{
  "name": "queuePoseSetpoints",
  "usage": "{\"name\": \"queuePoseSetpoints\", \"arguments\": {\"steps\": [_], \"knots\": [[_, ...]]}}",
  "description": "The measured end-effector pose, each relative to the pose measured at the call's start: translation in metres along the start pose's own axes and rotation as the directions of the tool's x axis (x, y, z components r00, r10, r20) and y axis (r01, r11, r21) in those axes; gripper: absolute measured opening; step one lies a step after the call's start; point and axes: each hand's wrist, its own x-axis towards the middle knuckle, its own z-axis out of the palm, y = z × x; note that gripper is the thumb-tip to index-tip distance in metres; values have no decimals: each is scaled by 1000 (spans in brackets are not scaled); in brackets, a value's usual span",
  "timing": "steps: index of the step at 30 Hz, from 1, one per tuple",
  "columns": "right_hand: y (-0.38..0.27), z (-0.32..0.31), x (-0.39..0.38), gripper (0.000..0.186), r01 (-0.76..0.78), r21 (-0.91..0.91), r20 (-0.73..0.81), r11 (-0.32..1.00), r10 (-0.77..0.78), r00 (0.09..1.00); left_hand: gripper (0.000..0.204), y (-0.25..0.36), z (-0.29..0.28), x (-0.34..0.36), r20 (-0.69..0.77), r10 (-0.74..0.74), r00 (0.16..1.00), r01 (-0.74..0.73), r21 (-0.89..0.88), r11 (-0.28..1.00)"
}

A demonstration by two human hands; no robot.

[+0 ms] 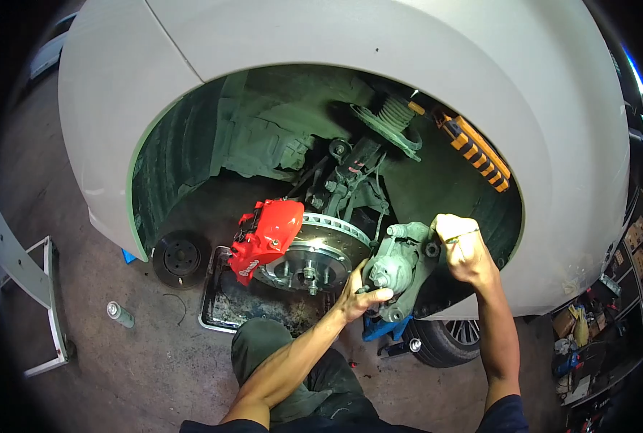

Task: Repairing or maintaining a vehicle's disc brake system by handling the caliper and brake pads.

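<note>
In the wheel arch, a red brake caliper [275,228] sits on a shiny brake disc [330,247] with studs around its hub. My left hand [357,296] grips a dull grey caliper [397,267] from the lower left, just right of that disc, with the thumb across its front. My right hand [457,245] is closed beside the upper right end of the grey caliper; what its fingers hold is hidden. Behind them rise the strut and spring [393,123].
A white car fender [480,43] frames the arch. An orange-striped bar [480,151] hangs inside. Below lie a dark disc [177,254], metal tray [213,299], spray can [119,313] and tyre [433,346]. A white frame [58,303] stands left; cluttered shelves [581,339] are right.
</note>
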Motion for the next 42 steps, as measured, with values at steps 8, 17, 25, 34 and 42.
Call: {"name": "queuePoseSetpoints", "arguments": {"steps": [8,17,25,34,42], "knots": [[9,-6,12,27,-494,154,120,856,480,869,68,-4,3,-3,-13,-49,999,43,-274,961],[33,19,33,6,-190,215,203,958,146,968,66,-5,0,-3,-15,-74,997,66,-303,951],[19,17,47,18,-447,216,276,868,385,880,71,-11,0,-1,-13,-45,999,41,-197,980],[45,43,59,22,-391,512,-397,765,614,682,66,-18,18,10,-61,-35,998,21,-222,975],[120,54,59,32,-266,305,-790,915,398,466,67,-29,41,49,-129,21,991,-41,-151,988]]}}
